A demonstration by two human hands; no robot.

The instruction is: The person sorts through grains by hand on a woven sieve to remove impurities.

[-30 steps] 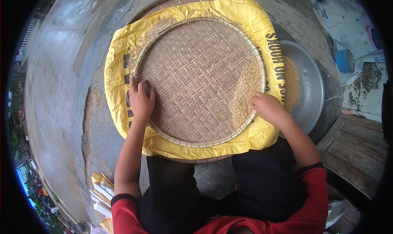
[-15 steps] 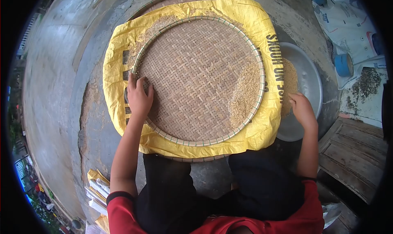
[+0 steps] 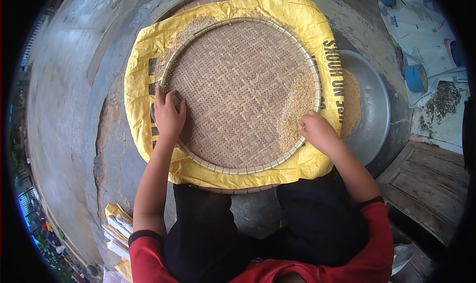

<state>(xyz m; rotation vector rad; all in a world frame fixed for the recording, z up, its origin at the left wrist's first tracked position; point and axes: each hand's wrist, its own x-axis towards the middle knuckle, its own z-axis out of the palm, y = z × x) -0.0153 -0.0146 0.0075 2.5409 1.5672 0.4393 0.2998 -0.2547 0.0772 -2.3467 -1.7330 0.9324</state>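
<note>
A round woven bamboo winnowing tray lies in front of me, with a heap of husked-looking grain along its right side. My left hand holds the tray's left rim, thumb on the inner side; part of the grip is hidden. Over the lower right rim, my right hand has its fingertips closed together at the grain's edge. Whatever they pinch is too small to make out. Beneath the tray spreads a yellow woven sack with black lettering and loose grain on its far left part.
Right of the sack sits a metal basin with more grain in it. Another bamboo tray shows under the sack. A wooden panel and a blue tape roll are at the right. Folded sacks lie lower left.
My right hand has moved left from above the basin to the tray's right rim and the grain there. My left hand stays at the left rim.
</note>
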